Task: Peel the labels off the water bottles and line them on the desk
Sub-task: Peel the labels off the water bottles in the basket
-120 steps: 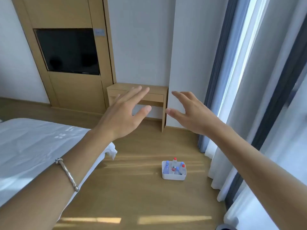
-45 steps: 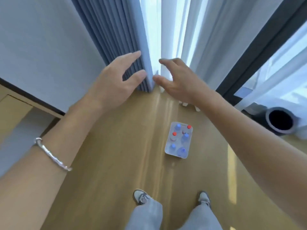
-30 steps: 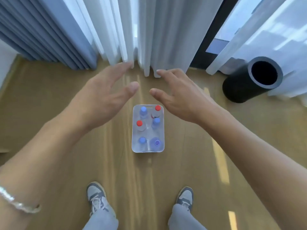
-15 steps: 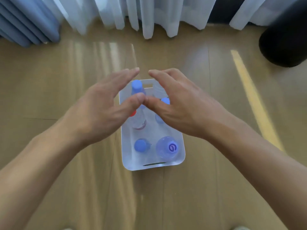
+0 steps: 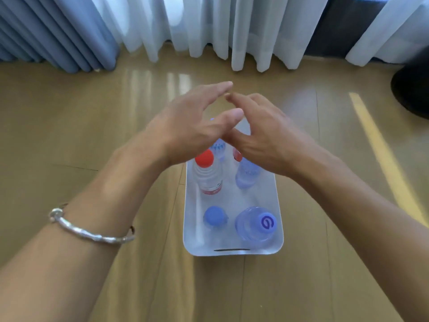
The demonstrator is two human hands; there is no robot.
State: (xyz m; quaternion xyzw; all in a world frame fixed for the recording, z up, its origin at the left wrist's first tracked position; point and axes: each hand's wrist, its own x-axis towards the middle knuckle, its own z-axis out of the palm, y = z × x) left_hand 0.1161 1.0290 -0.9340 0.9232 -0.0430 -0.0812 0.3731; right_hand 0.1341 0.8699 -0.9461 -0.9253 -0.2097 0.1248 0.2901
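Note:
A white plastic bin [image 5: 232,252] stands on the wooden floor with several water bottles upright in it. A red-capped bottle [image 5: 206,175] with a red label is at its left middle. A blue-capped bottle [image 5: 215,217] and a wide bottle with a logo cap [image 5: 257,225] sit at the near end. My left hand [image 5: 192,129] and my right hand [image 5: 262,138] hover over the bin's far end with fingers straight, fingertips almost meeting, holding nothing. They hide the far bottles in part.
White sheer curtains [image 5: 209,26] and blue pleated drapes [image 5: 53,31] hang to the floor behind the bin. A dark round object [image 5: 413,89] lies at the right edge. A silver bracelet [image 5: 90,231] is on my left wrist.
I walked from the room's middle to the bin by the curtains and bent down over it. Both hands stayed raised and empty and now hover just above the bottles.

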